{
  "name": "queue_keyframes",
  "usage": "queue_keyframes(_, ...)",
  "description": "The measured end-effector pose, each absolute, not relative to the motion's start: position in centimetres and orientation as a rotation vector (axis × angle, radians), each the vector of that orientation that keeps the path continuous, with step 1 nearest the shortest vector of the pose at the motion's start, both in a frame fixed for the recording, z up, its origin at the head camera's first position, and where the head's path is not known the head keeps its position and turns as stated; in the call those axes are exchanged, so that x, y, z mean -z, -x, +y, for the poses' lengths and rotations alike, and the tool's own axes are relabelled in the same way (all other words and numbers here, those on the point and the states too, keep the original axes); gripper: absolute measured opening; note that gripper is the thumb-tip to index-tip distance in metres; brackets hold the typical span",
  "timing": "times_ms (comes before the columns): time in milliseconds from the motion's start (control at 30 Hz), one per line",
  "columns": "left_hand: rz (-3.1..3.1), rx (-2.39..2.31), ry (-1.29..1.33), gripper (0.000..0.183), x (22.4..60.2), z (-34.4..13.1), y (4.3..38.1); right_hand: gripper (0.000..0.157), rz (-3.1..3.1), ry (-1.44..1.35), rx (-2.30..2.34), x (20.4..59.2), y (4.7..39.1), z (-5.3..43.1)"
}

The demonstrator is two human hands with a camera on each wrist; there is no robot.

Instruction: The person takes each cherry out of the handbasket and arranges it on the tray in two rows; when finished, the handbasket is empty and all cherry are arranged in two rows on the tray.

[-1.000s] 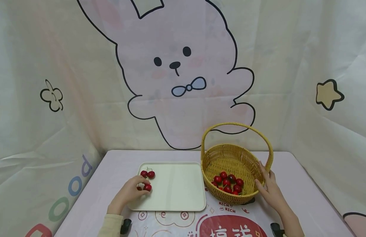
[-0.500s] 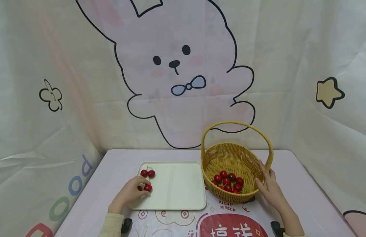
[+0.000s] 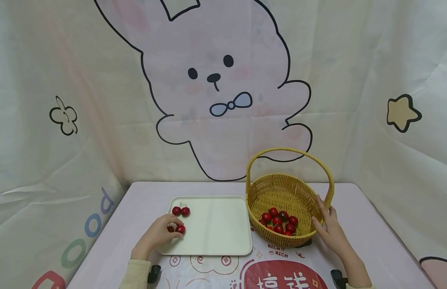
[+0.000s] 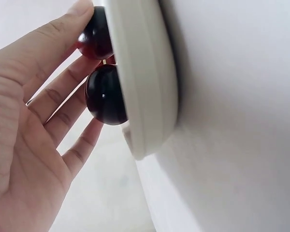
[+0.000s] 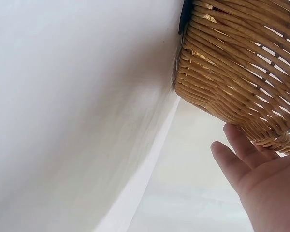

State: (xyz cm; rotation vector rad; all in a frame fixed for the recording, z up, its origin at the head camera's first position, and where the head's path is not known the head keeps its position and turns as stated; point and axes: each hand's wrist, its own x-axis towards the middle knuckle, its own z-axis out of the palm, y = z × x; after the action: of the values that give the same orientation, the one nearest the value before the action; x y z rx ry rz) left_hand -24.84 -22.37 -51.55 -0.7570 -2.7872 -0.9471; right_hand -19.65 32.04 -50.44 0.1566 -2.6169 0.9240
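My left hand (image 3: pixel 161 233) is at the left side of a pale cream tray (image 3: pixel 223 224), thumb and fingers pinching a red cherry (image 3: pixel 180 229). A second dark cherry (image 4: pixel 106 94) sits beside it, under my fingers, and a short stem shows between the two in the left wrist view. Another pair of cherries (image 3: pixel 185 211), with stems, lies farther back on the tray. My right hand (image 3: pixel 331 233) holds the right rim of a yellow-brown wicker basket (image 3: pixel 274 188), its thumb over the rim and fingers against the outer weave. Several cherries (image 3: pixel 277 220) lie in the basket.
The tray and basket stand side by side on a white table (image 3: pixel 147 196). A tall arched handle (image 3: pixel 290 151) rises over the basket. Behind the table hangs a cloth backdrop (image 3: pixel 223 132) with a cartoon rabbit. Red printing (image 3: pixel 281 277) marks the table's front.
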Motion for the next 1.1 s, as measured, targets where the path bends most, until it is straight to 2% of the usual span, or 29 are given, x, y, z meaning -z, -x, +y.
queue_keyframes(1100,-2.864,0.977,0.752,0.03,50.68,-22.6,24.65,0.074,-2.618,-0.161,-0.896,50.54,19.68,32.12)
